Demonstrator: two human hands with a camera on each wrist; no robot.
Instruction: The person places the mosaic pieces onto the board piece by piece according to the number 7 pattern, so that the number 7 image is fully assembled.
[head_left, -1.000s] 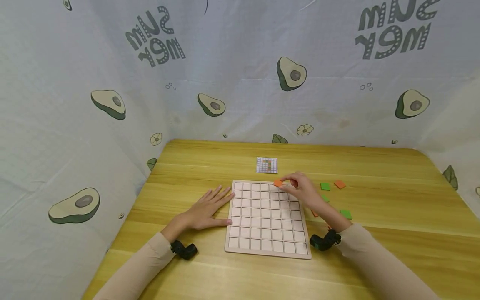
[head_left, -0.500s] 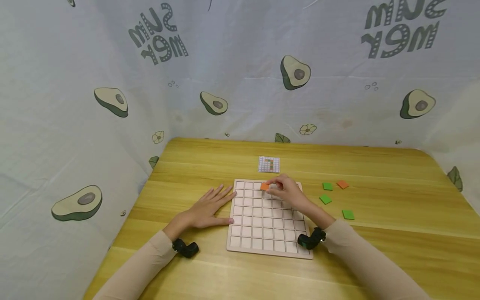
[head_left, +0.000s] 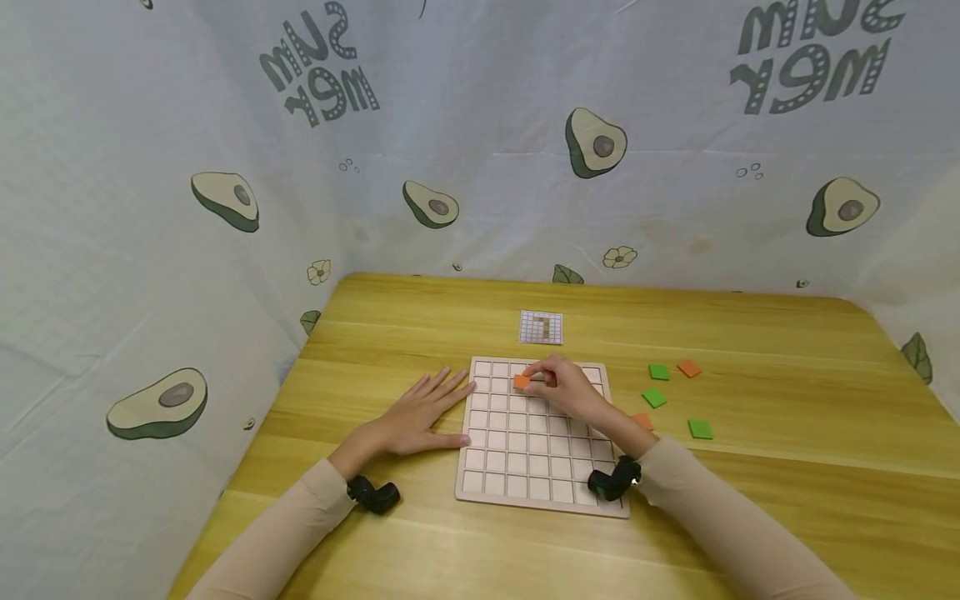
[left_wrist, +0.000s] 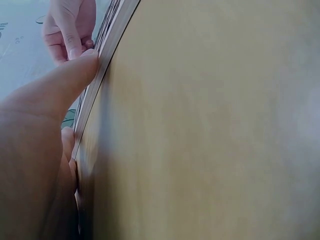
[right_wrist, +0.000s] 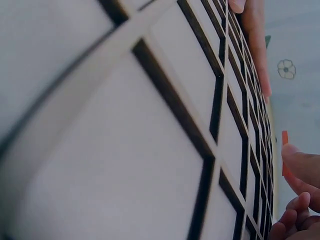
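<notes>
My right hand (head_left: pixel 567 392) pinches an orange square tile (head_left: pixel 521 382) between thumb and fingertips, over the far rows of a pale wooden grid board (head_left: pixel 517 442). In the right wrist view the tile (right_wrist: pixel 285 137) stands on edge, apart from the grid surface. My left hand (head_left: pixel 416 421) lies flat with fingers spread at the board's left side; its thumb and fingertips touch the rim. The left wrist view shows that thumb (left_wrist: pixel 55 92) against the board's edge (left_wrist: pixel 102 67).
Right of the board lie green tiles (head_left: pixel 701 429) and orange tiles (head_left: pixel 689 367), one orange tile (head_left: pixel 642 421) partly behind the right forearm. A small printed grid card (head_left: pixel 541 327) with coloured squares lies beyond the board. A printed curtain (head_left: pixel 480 125) hangs behind the wooden table (head_left: pixel 420 533).
My right hand has carried the orange tile left and slightly nearer over the board, from its far edge. The left hand keeps its place. The head view has shifted slightly.
</notes>
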